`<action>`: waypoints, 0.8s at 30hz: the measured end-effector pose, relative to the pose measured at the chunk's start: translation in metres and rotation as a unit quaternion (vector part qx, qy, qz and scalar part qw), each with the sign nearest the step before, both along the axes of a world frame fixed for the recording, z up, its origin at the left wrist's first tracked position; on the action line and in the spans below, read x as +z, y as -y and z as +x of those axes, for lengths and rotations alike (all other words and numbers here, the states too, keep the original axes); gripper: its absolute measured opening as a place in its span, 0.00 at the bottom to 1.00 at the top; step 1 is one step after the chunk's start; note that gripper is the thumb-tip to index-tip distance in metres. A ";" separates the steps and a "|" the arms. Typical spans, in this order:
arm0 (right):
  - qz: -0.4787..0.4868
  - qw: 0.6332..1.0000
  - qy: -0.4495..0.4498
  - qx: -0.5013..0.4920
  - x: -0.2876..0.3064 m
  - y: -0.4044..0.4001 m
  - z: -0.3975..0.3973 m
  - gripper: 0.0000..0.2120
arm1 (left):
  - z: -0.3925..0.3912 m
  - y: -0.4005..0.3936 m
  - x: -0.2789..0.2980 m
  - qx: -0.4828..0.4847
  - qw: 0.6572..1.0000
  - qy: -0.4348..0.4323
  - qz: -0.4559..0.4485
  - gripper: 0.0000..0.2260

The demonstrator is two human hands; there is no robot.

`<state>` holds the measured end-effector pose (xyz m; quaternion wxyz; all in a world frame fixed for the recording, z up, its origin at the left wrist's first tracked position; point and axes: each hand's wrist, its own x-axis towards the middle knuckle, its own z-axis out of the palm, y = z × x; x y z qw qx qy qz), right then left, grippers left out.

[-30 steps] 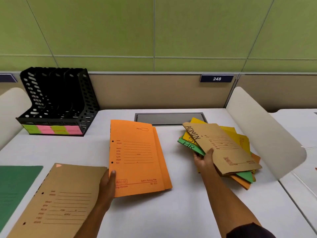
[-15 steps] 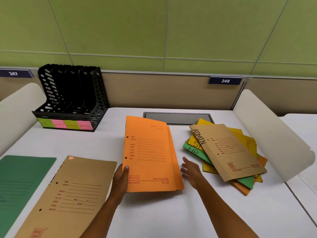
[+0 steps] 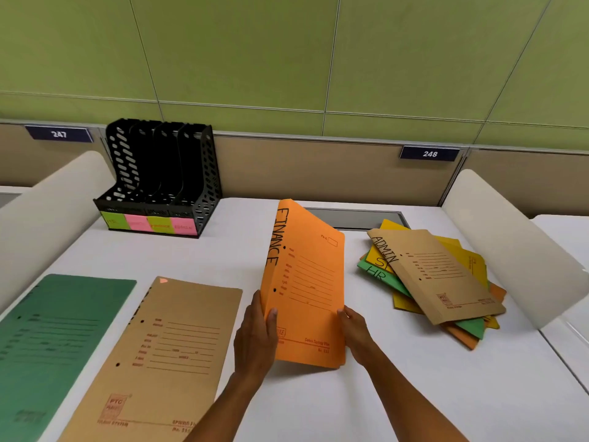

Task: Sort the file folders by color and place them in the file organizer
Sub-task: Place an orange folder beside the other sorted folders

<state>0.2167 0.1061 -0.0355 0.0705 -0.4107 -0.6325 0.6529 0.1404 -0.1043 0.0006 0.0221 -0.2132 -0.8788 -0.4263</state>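
White matte table point(image 3: 414, 393), smooth, with a grey recessed rectangular hatch point(image 3: 357, 217) at the back edge. Behind it a tan partition strip, then green wall panels point(image 3: 255, 52) with thin seams. Dark number plates point(image 3: 429, 153) on the strip read 247 and 248. Curved off-white dividers point(image 3: 510, 244) stand at both sides of the table.

We hold the orange folder point(image 3: 309, 282) tilted up off the table, centre. It is thin card with "FINANCE" handwritten down the spine edge, printed form lines and punch holes. Our left hand point(image 3: 255, 339) grips its lower left edge, thumb on the front. Our right hand point(image 3: 355, 330) holds the lower right edge with fingers curled behind.

The black file organizer point(image 3: 165, 180) is back left: perforated plastic, four upright slots, green and pink sticky labels across its base. We cannot tell whether anything is in the slots.

A brown folder point(image 3: 165, 352) lies flat just left of our left hand. A dark green folder point(image 3: 54, 339) lies flat left of that.

A loose fanned pile of folders point(image 3: 446, 282) sits to the right: a brown one marked "ADMIN" on top, with yellow, green ("HR") and orange beneath.
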 end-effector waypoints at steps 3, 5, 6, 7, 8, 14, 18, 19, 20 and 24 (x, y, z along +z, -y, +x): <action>0.048 0.999 0.006 -0.011 -0.002 0.011 0.004 0.12 | 0.005 0.011 0.001 -0.001 1.000 0.000 -0.006 0.26; 0.100 0.995 0.011 -0.012 -0.007 0.017 0.008 0.10 | 0.007 0.017 -0.001 -0.007 1.000 0.009 -0.012 0.26; 0.132 0.991 0.017 -0.013 -0.010 0.020 0.009 0.10 | 0.008 0.020 -0.002 -0.012 1.000 0.015 -0.016 0.26; 0.162 0.986 0.023 -0.016 -0.012 0.024 0.011 0.10 | 0.010 0.022 -0.004 -0.017 1.000 0.022 -0.015 0.26; 0.186 0.982 0.030 -0.023 -0.013 0.027 0.012 0.10 | 0.012 0.025 -0.005 -0.021 0.999 0.033 -0.011 0.26; 0.281 0.950 0.132 -0.025 -0.026 0.035 0.023 0.10 | 0.021 0.040 -0.030 -0.051 0.994 0.091 0.023 0.23; 0.316 0.915 0.250 0.020 -0.026 0.041 0.034 0.10 | 0.030 0.044 -0.040 -0.042 0.991 0.122 -0.018 0.17; 0.320 0.910 0.264 0.020 -0.025 0.043 0.037 0.11 | 0.032 0.045 -0.043 -0.039 0.990 0.132 -0.032 0.16; 0.319 0.908 0.270 0.015 -0.025 0.045 0.040 0.11 | 0.035 0.046 -0.045 -0.037 0.988 0.146 -0.046 0.15; 0.334 0.901 0.278 0.000 -0.029 0.049 0.050 0.12 | 0.040 0.051 -0.055 -0.021 0.978 0.192 -0.084 0.13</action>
